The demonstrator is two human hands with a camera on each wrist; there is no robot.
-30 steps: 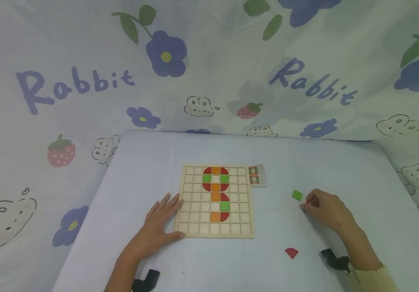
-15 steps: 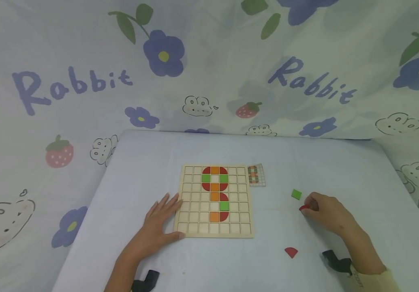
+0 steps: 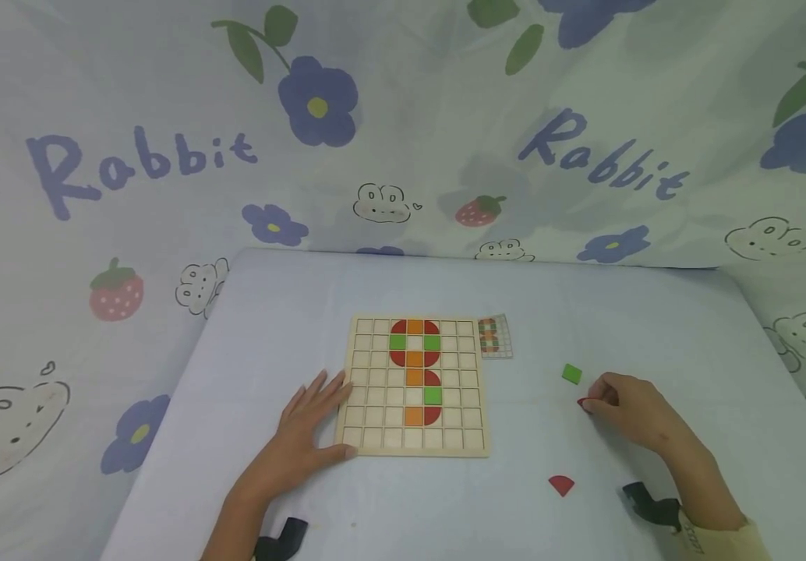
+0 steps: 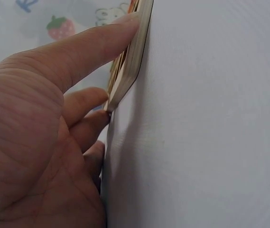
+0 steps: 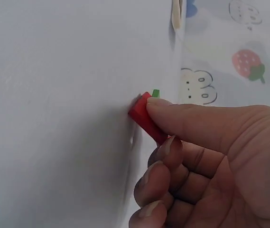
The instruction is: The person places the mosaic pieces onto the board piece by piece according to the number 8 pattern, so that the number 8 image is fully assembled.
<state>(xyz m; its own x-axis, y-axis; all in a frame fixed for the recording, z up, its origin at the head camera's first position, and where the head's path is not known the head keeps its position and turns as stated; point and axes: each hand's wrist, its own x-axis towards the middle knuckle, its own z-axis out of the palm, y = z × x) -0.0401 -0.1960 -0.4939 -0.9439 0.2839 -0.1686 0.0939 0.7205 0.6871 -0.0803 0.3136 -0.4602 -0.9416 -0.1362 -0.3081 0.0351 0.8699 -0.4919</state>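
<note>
My right hand pinches a red quarter-circle tile between thumb and fingers, low over the table. A green square tile lies just beyond those fingertips, and a second red quarter-circle tile lies nearer the front. At the left edge of the wooden grid board my left hand rests with spread fingers, its thumb at the front corner. Red, orange and green tiles fill several cells in the board's middle columns.
A small pattern card touches or overlaps the board's upper right edge. The white-covered table ends at a hanging cloth printed with flowers and rabbits. Black wrist mounts sit below both hands.
My right hand has shifted slightly toward the front, and the red tile in its pinch has turned a little. My left hand and the board have stayed put.
</note>
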